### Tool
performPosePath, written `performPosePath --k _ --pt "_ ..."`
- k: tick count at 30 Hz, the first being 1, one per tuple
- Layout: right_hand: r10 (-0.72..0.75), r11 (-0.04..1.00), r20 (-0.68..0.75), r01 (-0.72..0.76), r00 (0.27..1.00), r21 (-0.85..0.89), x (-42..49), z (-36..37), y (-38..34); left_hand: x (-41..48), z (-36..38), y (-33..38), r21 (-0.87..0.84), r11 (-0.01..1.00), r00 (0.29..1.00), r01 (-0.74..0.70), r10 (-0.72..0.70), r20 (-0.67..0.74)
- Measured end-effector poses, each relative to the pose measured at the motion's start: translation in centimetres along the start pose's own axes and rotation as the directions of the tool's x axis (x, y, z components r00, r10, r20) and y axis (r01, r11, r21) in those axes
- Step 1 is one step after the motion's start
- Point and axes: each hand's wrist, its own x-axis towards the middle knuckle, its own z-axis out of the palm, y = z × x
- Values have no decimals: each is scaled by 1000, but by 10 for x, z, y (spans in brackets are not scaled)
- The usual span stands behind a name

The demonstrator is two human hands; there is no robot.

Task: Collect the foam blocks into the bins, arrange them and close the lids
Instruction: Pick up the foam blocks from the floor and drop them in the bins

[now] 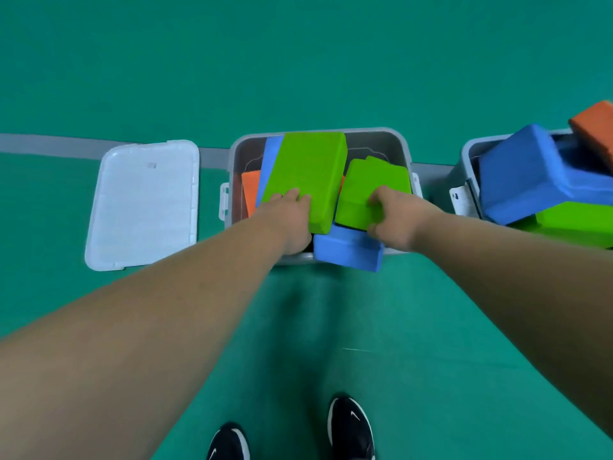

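- Arranging the bin point(405, 151): left hand point(292, 215) is gripping the large green block point(308, 167), right hand point(394, 217) is gripping the small green block point(373, 187).
- Both blocks are probably needing to lie flat before the lid point(142, 204) is closing.

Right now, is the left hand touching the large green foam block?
Touching. Head view: the left hand grips the large green foam block at its near end, fingers on top.

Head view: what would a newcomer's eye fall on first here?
The left hand grips the big green block and the right hand the small green block, both on the pile in the middle bin. A white lid lies on the floor to its left; a second bin at the right edge is heaped above its rim.
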Motion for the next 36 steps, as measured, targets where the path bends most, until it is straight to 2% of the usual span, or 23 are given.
performPosePath --k 3,7,11,14,18,22,24,29,33,36 --pt "-60 998 -76 58 995 -27 2 -9 -16 -4 -6 -5 -54 999 999 -7 5 -38" --pt "-176 983 -160 181 971 16 5 -10 -67 -25 -13 -26 -231 973 993 32 -57 -102" --pt "-359 933 -124 354 925 -54 7 8 -156 -77 -12 -72 -405 904 958 140 -228 -176" --pt "-500 862 -58 490 864 -127 -8 31 -241 -149 2 -124 -514 809 910 285 -397 -120" --pt "-667 714 101 672 738 -197 -70 80 -359 -283 54 -189 -649 593 781 477 -625 3" --pt "-815 489 246 850 525 -195 -182 153 -460 -447 119 -217 -653 386 598 652 -791 130" --pt "-850 369 329 911 412 -185 -249 196 -493 -529 152 -211 -671 267 496 692 -851 174" --pt "-840 141 509 981 190 -134 -424 311 -524 -712 246 -160 -736 -2 296 677 -915 275" --pt "-789 -34 612 990 57 -136 -559 407 -515 -838 330 -99 -753 -142 183 642 -926 331" --pt "-722 -175 691 976 -40 -127 -670 475 -501 -934 387 -44 -756 -254 67 604 -929 365"
